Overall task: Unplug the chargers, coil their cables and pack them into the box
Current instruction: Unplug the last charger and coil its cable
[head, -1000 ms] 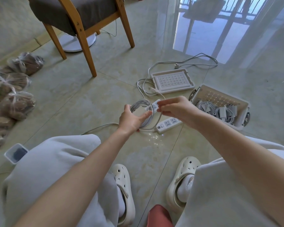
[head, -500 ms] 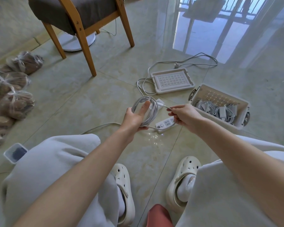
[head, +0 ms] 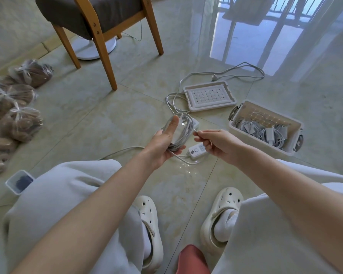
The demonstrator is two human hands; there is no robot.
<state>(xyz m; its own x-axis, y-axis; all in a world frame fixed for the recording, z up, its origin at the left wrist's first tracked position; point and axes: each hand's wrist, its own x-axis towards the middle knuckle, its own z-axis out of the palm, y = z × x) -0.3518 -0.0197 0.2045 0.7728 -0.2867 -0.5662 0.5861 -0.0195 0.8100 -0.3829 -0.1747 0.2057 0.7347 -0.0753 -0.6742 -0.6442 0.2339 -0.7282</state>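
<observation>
My left hand (head: 164,139) grips a coil of white charger cable (head: 183,131) above the floor, thumb pressed up along the loops. My right hand (head: 218,142) pinches the cable's loose end just right of the coil. Below the hands lies a white power strip (head: 196,152) on the tiles, partly hidden by my right hand. The open white box (head: 246,107) stands to the right, with several coiled chargers (head: 265,132) inside. Its lid (head: 209,95) lies flat behind the coil.
A long white cord (head: 236,71) loops on the floor behind the lid. A wooden chair (head: 107,62) stands at the back left, tied plastic bags (head: 18,107) line the left edge, and a small container (head: 19,181) sits by my left knee.
My left hand has turned the coil upright and lifted it slightly. My right hand moved from over the coil to its right side, drawing out the cable's end.
</observation>
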